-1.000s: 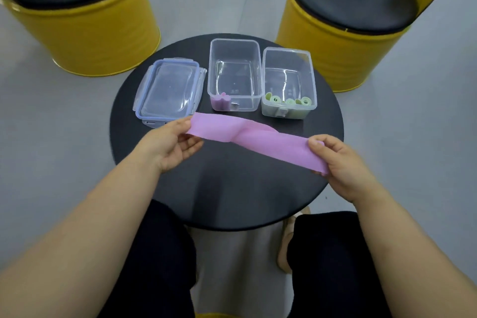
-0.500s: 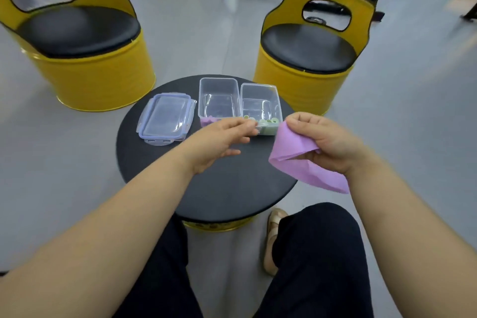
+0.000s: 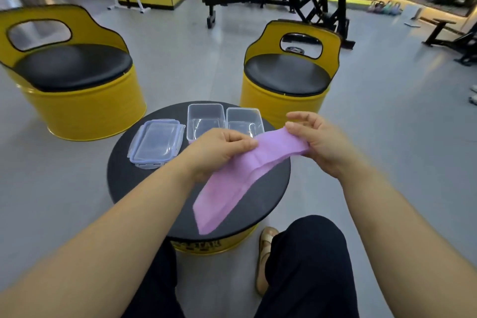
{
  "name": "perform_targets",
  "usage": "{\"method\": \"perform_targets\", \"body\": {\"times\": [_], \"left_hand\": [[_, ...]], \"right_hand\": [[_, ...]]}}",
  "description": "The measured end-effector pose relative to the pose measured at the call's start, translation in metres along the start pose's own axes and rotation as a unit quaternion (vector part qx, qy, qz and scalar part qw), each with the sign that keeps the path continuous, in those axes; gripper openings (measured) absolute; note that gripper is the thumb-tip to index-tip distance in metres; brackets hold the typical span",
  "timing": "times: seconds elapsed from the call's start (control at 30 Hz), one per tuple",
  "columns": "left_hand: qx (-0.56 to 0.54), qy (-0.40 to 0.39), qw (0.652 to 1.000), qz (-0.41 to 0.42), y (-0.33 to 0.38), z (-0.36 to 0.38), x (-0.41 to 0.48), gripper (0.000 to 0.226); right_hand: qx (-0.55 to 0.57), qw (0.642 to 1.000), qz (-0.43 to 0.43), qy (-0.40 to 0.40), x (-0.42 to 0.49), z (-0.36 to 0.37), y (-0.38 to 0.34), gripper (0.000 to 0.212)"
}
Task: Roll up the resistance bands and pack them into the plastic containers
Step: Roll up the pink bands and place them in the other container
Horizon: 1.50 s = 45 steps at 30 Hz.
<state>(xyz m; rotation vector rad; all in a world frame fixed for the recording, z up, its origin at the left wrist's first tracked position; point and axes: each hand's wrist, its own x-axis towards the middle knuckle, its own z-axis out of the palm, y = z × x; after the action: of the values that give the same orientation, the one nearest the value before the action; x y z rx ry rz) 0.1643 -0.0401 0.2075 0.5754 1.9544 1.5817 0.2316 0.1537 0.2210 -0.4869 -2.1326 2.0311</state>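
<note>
Head view over the round table (image 3: 134,186). The purple resistance band (image 3: 240,178) was held unrolled in the air above the table. Its long axis ran from over the table's far right down toward the near edge, where the free end hung loose. The left hand (image 3: 219,150) pinched the band near its upper end, its grip clamped on it. The right hand (image 3: 322,144), just beside, held the very end in its grip, upper fingers loosely extended. Both forearms reached forward over the table. The plastic containers (image 3: 205,116) stood open at the table's far side and the lid (image 3: 156,144) lay at its far left. Rolling would probably begin at the held end, which both hands already had.
</note>
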Motion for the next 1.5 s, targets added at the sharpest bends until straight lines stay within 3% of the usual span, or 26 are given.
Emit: {"method": "perform_targets", "body": {"times": [0.13,0.23,0.33,0.6,0.73,0.83,0.93,1.0,1.13,1.3,1.4,1.5], "left_hand": [[-0.034,0.071,0.997,-0.015,-0.007,-0.004,0.0,0.017],[-0.059,0.117,0.991,-0.034,-0.011,-0.005,0.001,0.017],[-0.053,0.122,0.991,-0.029,-0.014,-0.002,0.002,0.018],[0.104,0.201,0.974,0.037,-0.019,0.002,-0.002,0.017],[0.077,0.224,0.971,0.042,-0.018,0.002,-0.002,0.015],[0.035,0.226,0.973,0.028,-0.018,0.006,-0.001,0.018],[-0.005,0.21,0.978,0.01,-0.016,0.015,-0.002,0.018],[-0.02,0.181,0.983,0.013,-0.012,0.021,-0.006,0.017],[0.003,0.149,0.988,0.048,-0.006,0.021,-0.009,0.017],[0.07,0.17,0.981,0.058,-0.015,0.005,-0.004,0.006],[0.053,0.041,0.997,0.028,-0.017,0.0,-0.006,0.019],[0.045,-0.058,0.997,0.005,-0.018,-0.003,-0.009,0.017]], "right_hand": [[-0.033,0.991,-0.042,0.12,-0.008,0.012,0.017,0.007],[-0.028,0.997,-0.01,0.074,-0.022,0.031,0.026,0.026],[-0.066,0.998,0.015,0.012,-0.029,0.048,0.033,0.026],[-0.049,0.991,-0.046,0.12,-0.025,0.055,0.039,0.012],[0.013,0.992,-0.028,0.119,-0.024,0.055,0.039,0.011],[-0.052,0.995,-0.029,0.081,-0.027,0.057,0.043,0.011],[-0.124,0.991,-0.025,0.053,-0.029,0.064,0.048,0.036],[-0.16,0.985,-0.036,0.05,-0.029,0.068,0.049,0.041],[-0.135,0.988,-0.063,0.042,-0.027,0.069,0.046,0.02],[-0.076,0.997,-0.029,-0.011,-0.025,0.062,0.038,0.024],[-0.029,0.997,0.013,-0.064,-0.025,0.057,0.032,0.029],[-0.014,0.994,0.019,-0.102,-0.024,0.047,0.027,0.034]]}}
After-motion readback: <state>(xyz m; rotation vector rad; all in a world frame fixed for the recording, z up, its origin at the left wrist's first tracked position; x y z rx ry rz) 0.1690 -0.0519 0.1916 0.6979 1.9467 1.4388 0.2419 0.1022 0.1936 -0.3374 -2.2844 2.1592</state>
